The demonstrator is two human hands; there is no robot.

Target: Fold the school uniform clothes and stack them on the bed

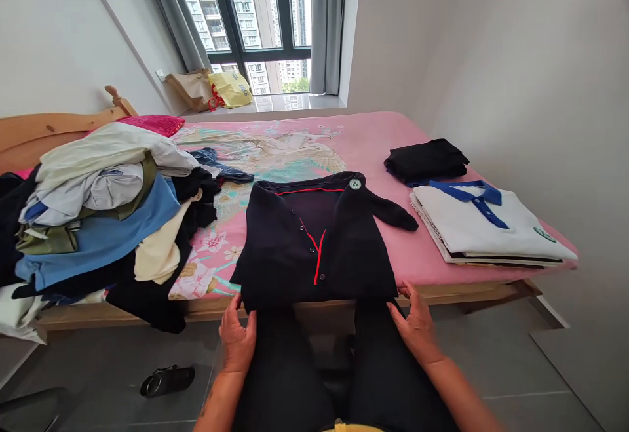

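A black collared shirt (280, 248) with red trim, a buttoned front and a round pale badge lies front up at the bed's near edge. Its lower part is a straight folded edge, and one sleeve sticks out to the right. My left hand (236, 333) is at the shirt's lower left corner, thumb and fingers apart. At the lower right corner is my right hand (415, 324), its fingers beside the fabric and its thumb spread just below the edge. Neither hand visibly pinches the cloth, though the fingertips come close to it or touch it.
A loose heap of clothes (113, 202) covers the bed's left side. To the right are a stack of folded white shirts (472, 222) and folded black clothing (426, 160) on the pink sheet (373, 134). A black slipper-like object (167, 381) lies on the floor. Bags (230, 90) sit by the window.
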